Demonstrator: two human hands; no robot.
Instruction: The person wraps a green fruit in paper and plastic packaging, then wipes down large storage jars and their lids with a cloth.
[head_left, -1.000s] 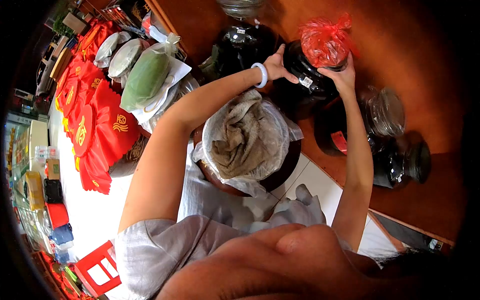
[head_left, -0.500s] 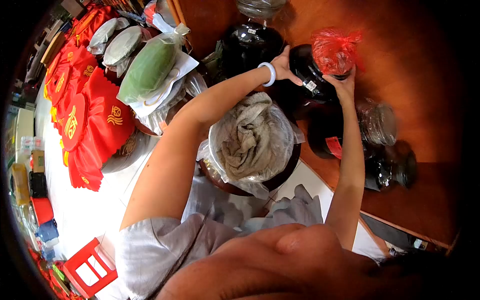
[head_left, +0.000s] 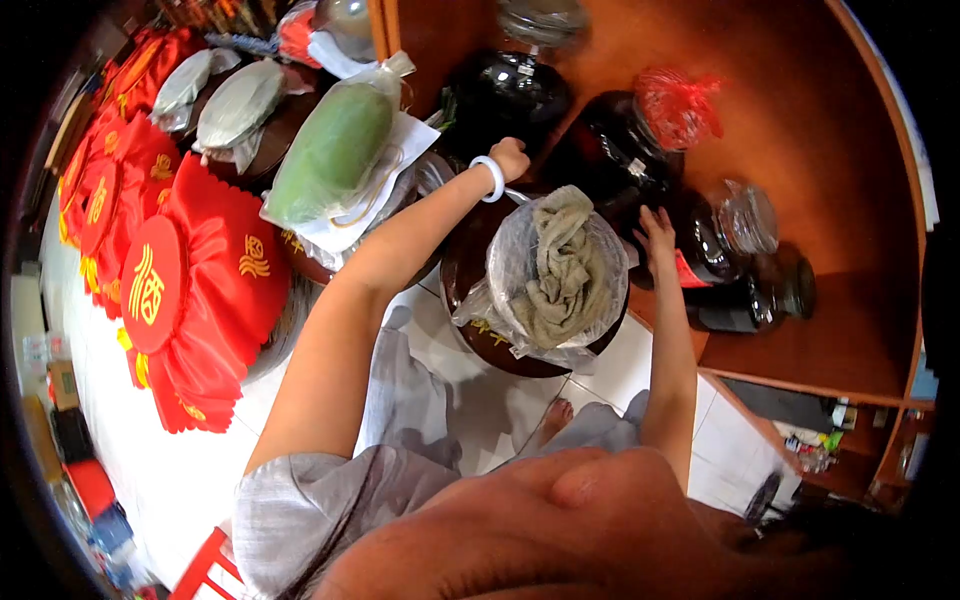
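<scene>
My left hand (head_left: 510,158), with a pale bangle at the wrist, is closed in a fist just behind the large brown jar (head_left: 470,255). Whatever its fingers hold is hidden. A crumpled grey-brown towel (head_left: 563,265) lies on the plastic-wrapped top (head_left: 507,262) of this jar. To the right of it, my right hand (head_left: 655,240) has its fingers spread, close to the dark glass jars; I cannot tell whether it touches one. The dark glass jar (head_left: 610,150) with red plastic (head_left: 680,105) over its mouth stands behind, apart from both hands.
More dark glass jars (head_left: 515,90) (head_left: 710,230) stand on the brown wooden shelf (head_left: 800,130). At left are a plastic-wrapped green melon (head_left: 335,150) on a covered jar and several jars under red cloth (head_left: 210,290). A red stool (head_left: 210,570) stands at lower left.
Both hands have let go of the glass jar with red plastic and come down beside the towel-topped jar. My left hand has closed. The whole view has shifted somewhat.
</scene>
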